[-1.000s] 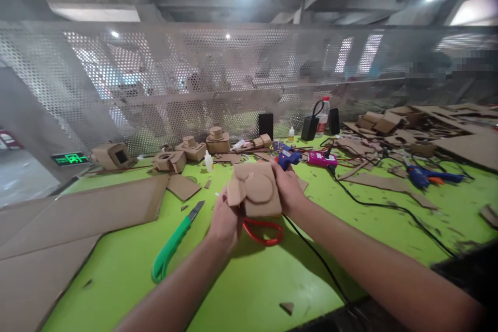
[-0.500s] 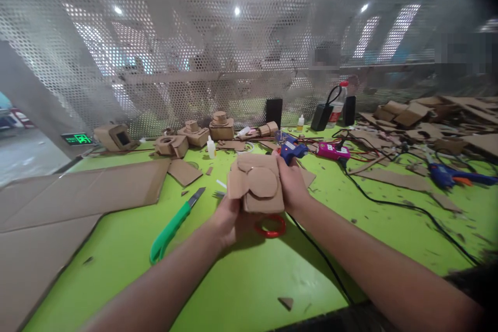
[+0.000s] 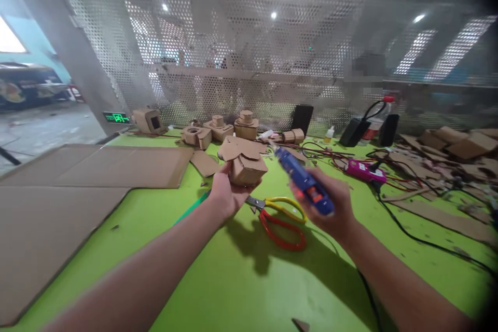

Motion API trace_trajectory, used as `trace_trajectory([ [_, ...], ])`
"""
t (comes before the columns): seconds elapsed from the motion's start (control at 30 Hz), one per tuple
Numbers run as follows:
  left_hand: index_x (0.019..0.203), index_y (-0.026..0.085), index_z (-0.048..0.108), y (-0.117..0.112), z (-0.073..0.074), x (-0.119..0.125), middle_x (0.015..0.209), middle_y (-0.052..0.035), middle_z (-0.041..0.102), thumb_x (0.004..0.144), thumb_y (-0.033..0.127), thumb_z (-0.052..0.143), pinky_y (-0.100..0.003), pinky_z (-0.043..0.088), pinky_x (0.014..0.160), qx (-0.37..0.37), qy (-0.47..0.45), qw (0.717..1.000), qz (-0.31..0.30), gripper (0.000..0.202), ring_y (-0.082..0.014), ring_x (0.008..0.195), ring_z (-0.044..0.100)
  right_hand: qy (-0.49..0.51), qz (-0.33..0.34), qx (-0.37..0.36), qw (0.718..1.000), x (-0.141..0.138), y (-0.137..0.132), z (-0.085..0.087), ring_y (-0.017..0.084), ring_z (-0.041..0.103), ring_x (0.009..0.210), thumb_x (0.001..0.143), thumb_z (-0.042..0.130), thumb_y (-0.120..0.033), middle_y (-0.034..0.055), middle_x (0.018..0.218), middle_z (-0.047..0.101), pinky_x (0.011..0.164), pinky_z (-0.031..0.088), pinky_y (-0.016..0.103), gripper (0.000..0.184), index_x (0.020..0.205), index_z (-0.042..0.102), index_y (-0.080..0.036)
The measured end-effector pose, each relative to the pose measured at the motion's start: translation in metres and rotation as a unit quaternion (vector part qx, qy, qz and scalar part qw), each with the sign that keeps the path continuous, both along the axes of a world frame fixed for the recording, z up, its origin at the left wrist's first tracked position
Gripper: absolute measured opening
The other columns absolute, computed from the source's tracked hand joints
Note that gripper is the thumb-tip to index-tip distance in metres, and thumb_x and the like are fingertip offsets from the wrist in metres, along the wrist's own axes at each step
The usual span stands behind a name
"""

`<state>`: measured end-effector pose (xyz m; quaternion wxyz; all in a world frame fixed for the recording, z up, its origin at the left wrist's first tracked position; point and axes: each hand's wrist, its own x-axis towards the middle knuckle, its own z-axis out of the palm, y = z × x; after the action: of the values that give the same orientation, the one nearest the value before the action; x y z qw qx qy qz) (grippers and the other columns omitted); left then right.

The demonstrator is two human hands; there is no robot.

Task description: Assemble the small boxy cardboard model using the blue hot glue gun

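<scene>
My left hand (image 3: pixel 227 194) grips a small cardboard box (image 3: pixel 249 167) from below and the left, holding it above the table. A flat cardboard piece (image 3: pixel 239 148) lies across its top. In my right hand (image 3: pixel 330 199) is a blue hot glue gun (image 3: pixel 299 174), its fingers wrapped round the handle. The nozzle points up and left, to the right of the box and apart from it. Under the hands lie scissors (image 3: pixel 282 241) with one red and one yellow handle loop. A green-handled knife (image 3: pixel 190 210) is partly hidden behind my left forearm.
Large cardboard sheets (image 3: pixel 73 218) cover the table's left side. Several cardboard models stand along the back, including a round-topped one (image 3: pixel 246 127). A magenta power strip (image 3: pixel 364 170) with cables sits right, before a heap of cardboard scraps (image 3: pixel 459 145). A bottle (image 3: pixel 379 116) stands behind.
My right hand has let go of the cardboard box and now holds the glue gun, lifted off the table. The left hand has tilted the box. The view has swung left.
</scene>
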<state>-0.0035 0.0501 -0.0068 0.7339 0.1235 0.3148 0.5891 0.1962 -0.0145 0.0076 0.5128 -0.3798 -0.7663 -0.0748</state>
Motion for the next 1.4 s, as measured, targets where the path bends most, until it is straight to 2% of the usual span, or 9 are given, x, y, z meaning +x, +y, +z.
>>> trace_trajectory([
  [0.07,0.122,0.019,0.065,0.003,-0.004,0.000,0.095,-0.0102,0.077,0.096,0.037,0.051,-0.043,0.062,0.075,-0.003,0.007,1.000,0.012,0.035,-0.0248,0.079,0.073,-0.086,0.035,0.029,0.995,-0.005,-0.003,-0.001,0.021,0.074,0.071,0.086,0.068,-0.023,0.0049,0.088,0.079,0.065,0.056,0.030,0.022,0.108,0.065,-0.025],
  [0.17,0.117,0.017,0.067,0.004,-0.007,0.002,0.087,-0.0075,0.076,0.096,0.032,0.053,-0.040,0.062,0.075,-0.009,0.009,1.000,0.016,0.030,-0.0218,0.072,0.072,-0.122,0.048,0.017,0.991,-0.008,-0.001,-0.006,0.021,0.076,0.073,0.090,0.065,-0.028,0.0077,0.091,0.080,0.064,0.057,0.029,0.023,0.113,0.063,-0.023],
  [0.3,0.113,0.014,0.069,0.000,-0.006,0.004,0.086,-0.0086,0.076,0.095,0.030,0.051,-0.039,0.063,0.075,0.002,0.000,1.000,0.000,0.029,-0.0211,0.068,0.072,-0.126,0.038,-0.002,0.991,-0.006,0.003,-0.014,0.020,0.074,0.069,0.092,0.063,-0.029,0.0084,0.092,0.079,0.061,0.056,0.027,0.023,0.114,0.060,-0.022],
  [0.47,0.117,0.013,0.068,-0.006,0.000,0.005,0.093,-0.0114,0.078,0.096,0.031,0.051,-0.041,0.064,0.077,0.009,0.002,1.000,-0.017,0.033,-0.0232,0.076,0.074,-0.141,0.024,0.005,0.990,-0.007,0.004,-0.016,0.018,0.072,0.064,0.096,0.059,-0.031,0.0070,0.086,0.077,0.059,0.053,0.025,0.019,0.112,0.057,-0.022],
  [0.6,0.117,0.013,0.068,-0.008,0.003,0.007,0.095,-0.0108,0.078,0.097,0.030,0.050,-0.040,0.064,0.076,0.015,-0.009,1.000,-0.017,0.032,-0.0226,0.076,0.075,-0.154,0.009,0.010,0.988,-0.008,0.003,-0.016,0.017,0.067,0.057,0.098,0.057,-0.035,0.0044,0.077,0.073,0.053,0.048,0.024,0.015,0.105,0.055,-0.022],
  [0.77,0.117,0.012,0.068,-0.009,0.004,0.006,0.093,-0.0114,0.078,0.098,0.028,0.048,-0.040,0.065,0.072,0.013,-0.013,1.000,-0.019,0.032,-0.0229,0.073,0.074,-0.159,0.003,-0.002,0.987,-0.009,0.002,-0.016,0.015,0.062,0.052,0.096,0.057,-0.030,0.0006,0.069,0.067,0.050,0.044,0.023,0.009,0.097,0.053,-0.022],
  [0.93,0.111,0.012,0.070,-0.012,0.007,0.007,0.090,-0.0104,0.078,0.099,0.026,0.047,-0.037,0.064,0.071,0.011,-0.020,1.000,-0.017,0.029,-0.0217,0.072,0.074,-0.158,0.004,-0.013,0.987,-0.009,0.003,-0.017,0.014,0.059,0.051,0.095,0.058,-0.031,0.0011,0.067,0.065,0.049,0.042,0.023,0.012,0.092,0.052,-0.021],
  [1.4,0.112,0.011,0.071,-0.010,0.006,0.006,0.087,-0.0113,0.078,0.098,0.026,0.047,-0.037,0.064,0.071,0.012,-0.022,1.000,-0.006,0.031,-0.0226,0.070,0.074,-0.154,0.008,-0.030,0.988,-0.009,0.003,-0.016,0.013,0.054,0.048,0.095,0.058,-0.031,0.0000,0.065,0.063,0.048,0.040,0.022,0.013,0.088,0.052,-0.021],
])
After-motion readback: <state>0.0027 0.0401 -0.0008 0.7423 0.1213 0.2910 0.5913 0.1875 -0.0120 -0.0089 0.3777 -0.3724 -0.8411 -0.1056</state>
